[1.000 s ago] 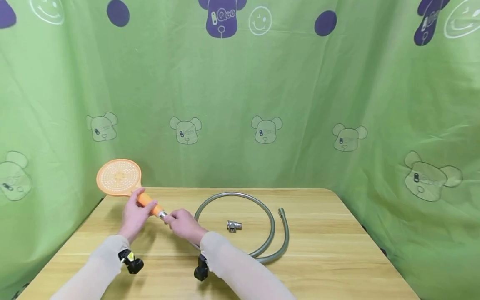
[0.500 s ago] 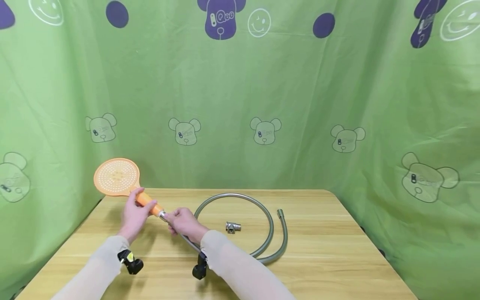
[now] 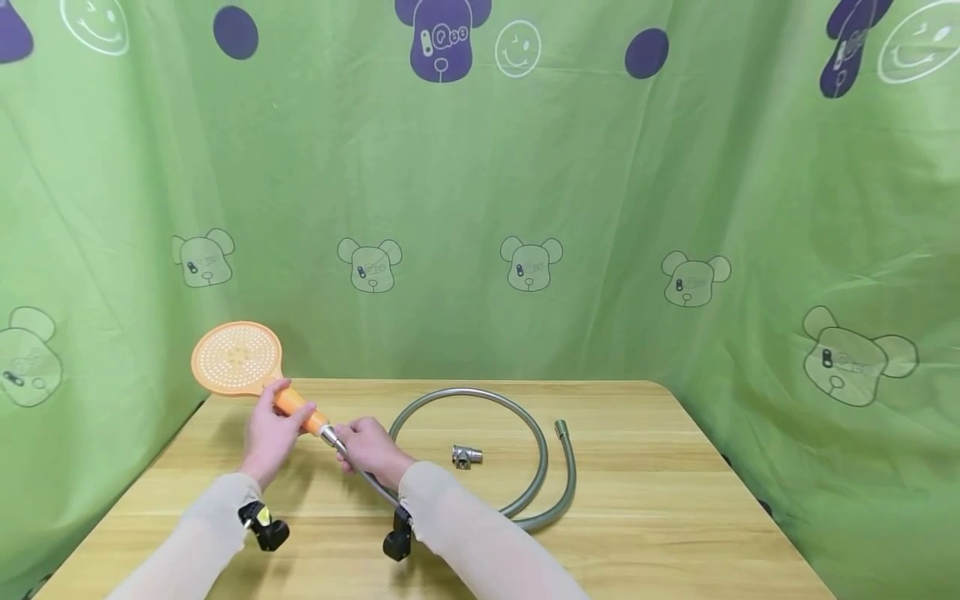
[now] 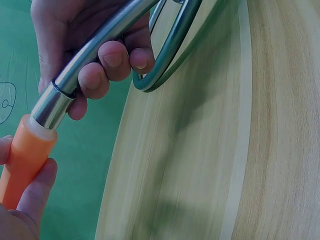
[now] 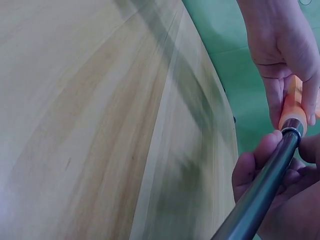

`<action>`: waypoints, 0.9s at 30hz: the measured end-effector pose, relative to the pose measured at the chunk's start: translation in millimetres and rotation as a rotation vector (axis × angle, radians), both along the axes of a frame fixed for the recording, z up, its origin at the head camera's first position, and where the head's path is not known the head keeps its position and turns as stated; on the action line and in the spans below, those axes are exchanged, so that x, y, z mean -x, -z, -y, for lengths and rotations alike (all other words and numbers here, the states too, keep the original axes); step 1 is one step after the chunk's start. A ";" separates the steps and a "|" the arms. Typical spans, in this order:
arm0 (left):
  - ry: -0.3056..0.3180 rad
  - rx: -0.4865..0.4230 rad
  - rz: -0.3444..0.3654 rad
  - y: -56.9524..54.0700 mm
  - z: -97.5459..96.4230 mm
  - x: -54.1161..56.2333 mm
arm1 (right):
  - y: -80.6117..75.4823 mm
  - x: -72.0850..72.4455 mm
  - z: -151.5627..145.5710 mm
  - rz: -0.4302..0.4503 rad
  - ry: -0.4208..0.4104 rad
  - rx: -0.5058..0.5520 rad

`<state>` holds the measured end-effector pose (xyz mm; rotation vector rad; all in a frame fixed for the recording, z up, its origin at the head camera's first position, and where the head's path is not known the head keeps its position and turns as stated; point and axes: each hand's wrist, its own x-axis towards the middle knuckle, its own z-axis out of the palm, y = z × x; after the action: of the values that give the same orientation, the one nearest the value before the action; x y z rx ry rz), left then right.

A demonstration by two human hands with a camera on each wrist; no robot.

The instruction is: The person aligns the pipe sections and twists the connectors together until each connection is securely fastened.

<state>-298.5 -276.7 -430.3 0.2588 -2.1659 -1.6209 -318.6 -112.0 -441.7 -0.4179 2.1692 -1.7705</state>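
Note:
An orange shower head (image 3: 237,358) with a pale, perforated round face is held above the left part of the table. My left hand (image 3: 272,435) grips its orange handle (image 4: 26,155), thumb on one side and fingers on the other. At the handle's lower end sits the metal end nut (image 4: 52,106) of a shower hose (image 3: 542,467). My right hand (image 3: 372,450) holds that hose end, thumb and fingers around the nut and the tube just below it. In the left wrist view the nut meets the white collar of the handle; the threads are hidden.
The hose loops across the wooden table (image 3: 660,517), its other end fitting (image 3: 561,428) lying free at right. Inside the loop lies a small metal tee valve (image 3: 467,456). A green patterned curtain (image 3: 465,167) surrounds the table at the back and sides.
My right hand's fingers have shifted at the nut, and more of the metal shows now. The left hand stays on the handle; the shower head has barely moved.

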 end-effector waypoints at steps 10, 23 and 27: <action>-0.007 0.019 0.005 3.5 2.5 1.2 | -2.3 -2.5 1.1 0.019 0.026 0.013; -0.030 0.041 0.018 3.5 2.1 1.1 | -5.0 -6.6 1.3 -0.013 0.063 -0.060; -0.032 0.050 0.031 2.6 1.8 -0.1 | -5.0 -6.9 0.2 -0.014 0.048 -0.050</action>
<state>-298.4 -278.5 -432.9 0.3030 -2.2109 -1.5525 -311.6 -112.3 -436.7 -0.3706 2.2464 -1.7387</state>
